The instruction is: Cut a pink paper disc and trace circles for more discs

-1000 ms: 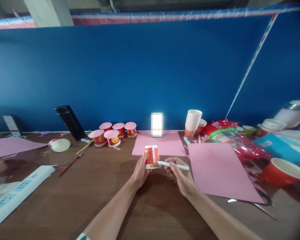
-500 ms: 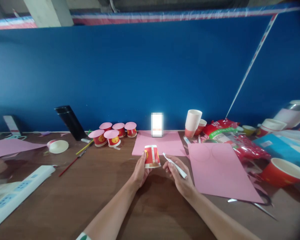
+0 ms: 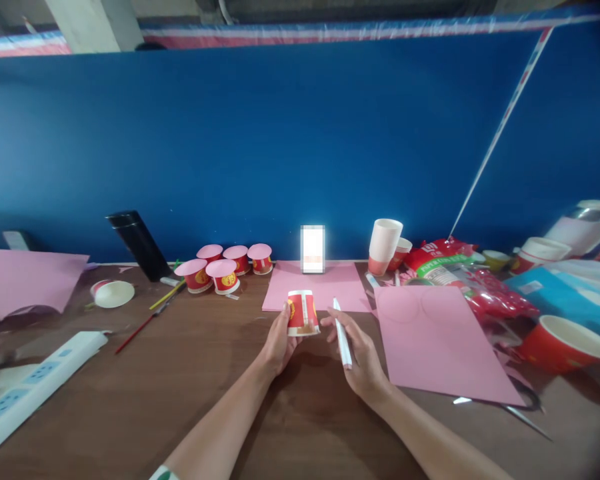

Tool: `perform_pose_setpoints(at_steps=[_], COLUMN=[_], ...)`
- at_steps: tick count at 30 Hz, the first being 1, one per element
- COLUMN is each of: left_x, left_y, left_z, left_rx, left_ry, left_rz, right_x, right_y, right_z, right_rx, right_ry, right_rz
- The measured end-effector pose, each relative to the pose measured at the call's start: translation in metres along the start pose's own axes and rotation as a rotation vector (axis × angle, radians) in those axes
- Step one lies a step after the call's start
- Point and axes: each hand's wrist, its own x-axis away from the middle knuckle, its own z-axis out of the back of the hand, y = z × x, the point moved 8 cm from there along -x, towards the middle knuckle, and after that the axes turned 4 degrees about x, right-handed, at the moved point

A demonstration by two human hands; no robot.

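Observation:
My left hand (image 3: 279,343) is closed round the left side and underside of a red and white paper cup (image 3: 303,315), held rim down over the brown table. To the right of it, my right hand (image 3: 361,353) holds a white marker (image 3: 343,337) between thumb and fingers, apart from the cup. The marker's narrow end points up and away from me. Behind the cup lie pink sheets (image 3: 285,287). Another pink sheet (image 3: 437,347) with faint drawn circles lies to the right of my right hand.
Several red cups with pink discs (image 3: 223,277), a black bottle (image 3: 139,245) and a power strip (image 3: 40,380) are on the left. Stacked white cups (image 3: 384,243), a red plastic bag (image 3: 443,260), a large red cup (image 3: 567,343) and scissors (image 3: 527,421) are on the right.
The marker has turned more upright in my right hand. My left hand keeps the cup almost still. At the far left, the pink sheet has shifted and more of it hangs down.

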Motion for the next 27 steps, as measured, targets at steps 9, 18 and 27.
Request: perform_pose_setpoints(at_steps=[9, 18, 27], left_x=[0.0006, 0.0014, 0.0035], left_y=[0.0018, 0.0017, 0.0051], left_z=[-0.0018, -0.0036, -0.0018], left_rx=[-0.018, -0.020, 0.044], left_ry=[-0.010, -0.032, -0.019], left_rz=[-0.004, 0.006, -0.019], right_x=[0.0013, 0.0014, 0.0003], right_y=[0.0059, -0.0028, 0.0028], right_z=[-0.0008, -0.0028, -0.0033], right_rx=[-0.222, -0.286, -0.123], right_ry=[-0.009, -0.060, -0.016], right_rz=[-0.133, -0.205, -0.191])
